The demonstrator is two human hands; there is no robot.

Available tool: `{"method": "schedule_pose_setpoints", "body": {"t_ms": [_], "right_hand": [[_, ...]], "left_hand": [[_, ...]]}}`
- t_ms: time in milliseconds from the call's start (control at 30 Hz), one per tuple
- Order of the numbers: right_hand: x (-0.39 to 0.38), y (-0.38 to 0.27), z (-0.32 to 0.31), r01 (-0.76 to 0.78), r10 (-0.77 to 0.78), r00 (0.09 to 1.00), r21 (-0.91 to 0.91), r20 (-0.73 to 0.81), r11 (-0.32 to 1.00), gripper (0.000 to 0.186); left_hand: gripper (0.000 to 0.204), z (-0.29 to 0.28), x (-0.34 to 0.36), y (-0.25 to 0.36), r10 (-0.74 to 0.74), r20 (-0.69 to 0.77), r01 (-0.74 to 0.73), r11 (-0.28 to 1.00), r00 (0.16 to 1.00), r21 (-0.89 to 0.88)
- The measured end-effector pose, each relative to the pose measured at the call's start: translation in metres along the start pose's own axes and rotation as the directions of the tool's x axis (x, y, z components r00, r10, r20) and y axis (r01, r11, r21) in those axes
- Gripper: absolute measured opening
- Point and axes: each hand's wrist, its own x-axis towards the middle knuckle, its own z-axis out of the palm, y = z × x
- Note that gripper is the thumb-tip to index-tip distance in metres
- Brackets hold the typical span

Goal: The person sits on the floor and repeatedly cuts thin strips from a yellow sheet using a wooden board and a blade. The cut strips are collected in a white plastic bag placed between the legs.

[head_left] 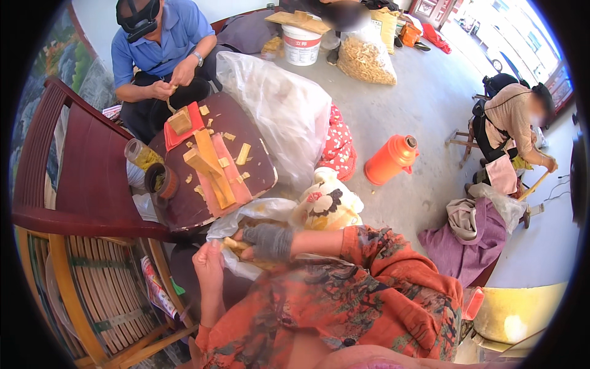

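Over an open white plastic bag [279,208] in my lap, my two hands come close together. My left hand [209,263] is closed, its fingertips pinched at the end of a pale yellow piece [233,244] of a kind I cannot make out. My right hand [265,242], wrapped across the palm and wrist in dark grey cloth, is closed around the other end of that piece. More yellowish material shows inside the bag below my hands, partly hidden by them.
A dark red stool top [258,163] bears wooden blocks [212,166] and chips. An orange thermos [391,160] stands on the floor. At the upper left a person [166,61] works; another bends at the right [513,117]. A slatted bamboo chair [104,289] is at my left.
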Motion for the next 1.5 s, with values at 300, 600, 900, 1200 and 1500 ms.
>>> {"method": "schedule_pose_setpoints", "body": {"t_ms": [300, 600, 900, 1200, 1500], "right_hand": [[0.018, 0.034, 0.012, 0.060, -0.061, 0.998, -0.258, 0.005, 0.964, 0.030], [0.021, 0.046, 0.026, 0.081, -0.090, 0.994, -0.123, -0.065, 0.989, 0.033], [0.048, 0.018, 0.007, 0.057, -0.044, 0.965, 0.045, -0.260, 0.997, 0.025], [0.091, 0.089, -0.039, 0.125, -0.243, 0.858, -0.274, -0.453, 0.954, 0.035], [0.124, 0.099, -0.059, 0.166, -0.570, 0.753, -0.744, -0.328, 0.647, 0.027]], "left_hand": [[0.039, 0.024, 0.002, 0.030, 0.397, 0.498, -0.631, 0.370, 0.771, 0.682], [0.024, -0.002, 0.020, -0.022, 0.453, 0.484, -0.634, 0.275, 0.749, 0.723], [0.014, -0.004, 0.067, -0.050, 0.460, 0.234, -0.514, 0.722, 0.857, 0.464], [0.020, 0.007, 0.097, -0.034, -0.039, 0.145, 0.048, 0.997, 0.989, -0.060], [0.015, 0.012, 0.136, -0.037, -0.039, -0.013, 0.040, 0.995, 0.999, 0.094]]}}
